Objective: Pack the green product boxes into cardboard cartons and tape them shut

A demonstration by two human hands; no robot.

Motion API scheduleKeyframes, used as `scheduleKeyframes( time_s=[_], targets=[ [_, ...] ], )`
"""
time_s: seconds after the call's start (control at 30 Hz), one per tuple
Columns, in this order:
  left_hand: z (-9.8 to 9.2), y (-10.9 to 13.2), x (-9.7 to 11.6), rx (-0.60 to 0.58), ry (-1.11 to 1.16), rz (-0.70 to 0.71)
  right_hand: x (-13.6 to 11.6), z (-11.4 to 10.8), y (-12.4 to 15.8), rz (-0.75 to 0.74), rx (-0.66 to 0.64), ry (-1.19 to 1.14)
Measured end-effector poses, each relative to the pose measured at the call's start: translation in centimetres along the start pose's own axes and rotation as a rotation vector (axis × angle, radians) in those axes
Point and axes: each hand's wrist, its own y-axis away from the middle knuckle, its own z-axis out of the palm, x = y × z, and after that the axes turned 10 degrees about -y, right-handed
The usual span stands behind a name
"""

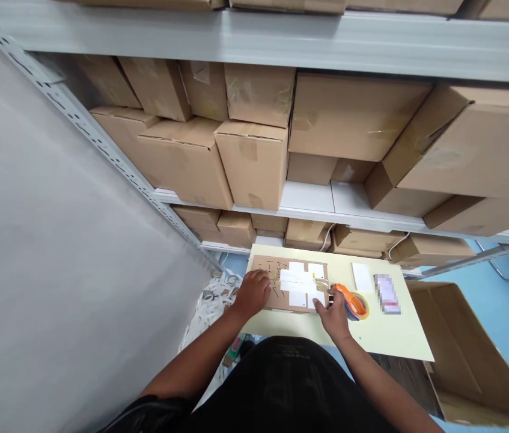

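Observation:
A flat brown cardboard sheet [281, 299] with several white labels [298, 278] stuck on it lies on a small pale yellow table [389, 340]. My left hand [252, 292] rests on the sheet's left edge, fingers curled down onto it. At the sheet's lower right corner, my right hand [333, 314] pinches the edge between thumb and fingers. Orange-handled scissors [348, 296] lie over a tape roll [359, 307] just right of that hand.
A white card [362, 277] and a blurred pack [387, 293] lie further right on the table. Metal shelves [308, 204] packed with cardboard boxes [254, 159] stand behind. An open carton [470, 355] sits on the blue floor at right; white strips [204, 310] pile at left.

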Motion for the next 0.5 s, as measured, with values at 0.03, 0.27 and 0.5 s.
scheduleKeyframes(
  time_s=[0.03, 0.27, 0.5],
  targets=[
    [0.6, 0.7, 0.3, 0.020, -0.012, -0.012, 0.6, -0.9, 0.0, 0.012, -0.030, -0.018],
    [2.5, 0.0, 0.8, -0.015, -0.110, -0.033, 7.3, -8.4, -2.5, 0.074, -0.045, 0.611],
    [3.3, -0.6, 1.0, 0.027, 0.115, -0.161, 8.1, -6.4, -4.7, 0.332, -0.153, 0.884]
  ],
)
